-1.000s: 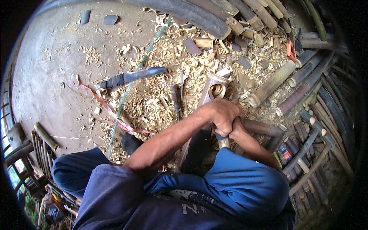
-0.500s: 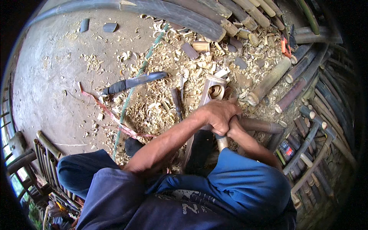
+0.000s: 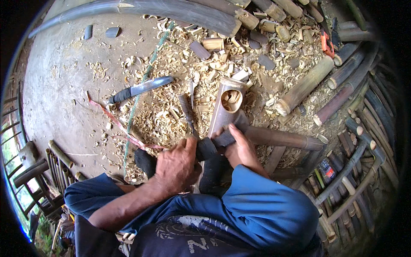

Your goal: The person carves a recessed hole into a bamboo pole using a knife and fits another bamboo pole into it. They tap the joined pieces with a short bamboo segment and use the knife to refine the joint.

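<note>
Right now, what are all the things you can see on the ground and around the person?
Hollow bamboo piece: one, tan, cut open on top, in the middle, just beyond both hands.
Big knife: one, grey blade with dark handle, lying on the floor to the left.
Small tool: one, dark, lying in the shavings beside the hollow piece.
Wood shavings: many, pale, spread over the floor.
Ribbon: one, pink, on the floor at left.
Bamboo poles: many, brown and grey, piled at right and along the top.
Orange tool: one, upper right.
Left hand: one, on a dark handle.
Right hand: one, at the hollow piece's near end.
</note>
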Demonstrator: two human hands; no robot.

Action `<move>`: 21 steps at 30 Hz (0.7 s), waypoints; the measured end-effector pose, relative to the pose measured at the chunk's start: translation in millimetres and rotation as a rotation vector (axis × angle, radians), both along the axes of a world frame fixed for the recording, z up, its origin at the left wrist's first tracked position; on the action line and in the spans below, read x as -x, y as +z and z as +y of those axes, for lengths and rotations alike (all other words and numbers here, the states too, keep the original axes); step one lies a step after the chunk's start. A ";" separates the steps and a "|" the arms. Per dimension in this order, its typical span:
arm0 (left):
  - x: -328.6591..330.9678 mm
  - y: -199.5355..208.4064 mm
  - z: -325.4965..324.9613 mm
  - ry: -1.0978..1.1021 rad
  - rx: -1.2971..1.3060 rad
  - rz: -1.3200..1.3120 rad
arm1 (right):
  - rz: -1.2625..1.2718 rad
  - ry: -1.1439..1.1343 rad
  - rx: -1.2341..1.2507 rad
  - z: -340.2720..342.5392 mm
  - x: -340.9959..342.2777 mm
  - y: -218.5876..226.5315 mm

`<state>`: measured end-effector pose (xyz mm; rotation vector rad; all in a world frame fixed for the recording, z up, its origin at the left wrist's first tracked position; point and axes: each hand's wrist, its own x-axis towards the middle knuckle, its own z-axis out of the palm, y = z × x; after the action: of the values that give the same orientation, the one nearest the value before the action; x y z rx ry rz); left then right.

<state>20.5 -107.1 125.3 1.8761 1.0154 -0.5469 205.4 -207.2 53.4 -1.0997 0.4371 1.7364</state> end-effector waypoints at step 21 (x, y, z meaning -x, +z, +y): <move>-64.9 18.3 59.7 -0.245 0.182 0.231 | -0.248 0.323 -0.229 4.3 -29.9 -38.5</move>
<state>85.4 -47.4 143.6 1.8126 0.8522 -0.9871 235.3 -202.9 14.9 -1.2470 -0.0980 1.8399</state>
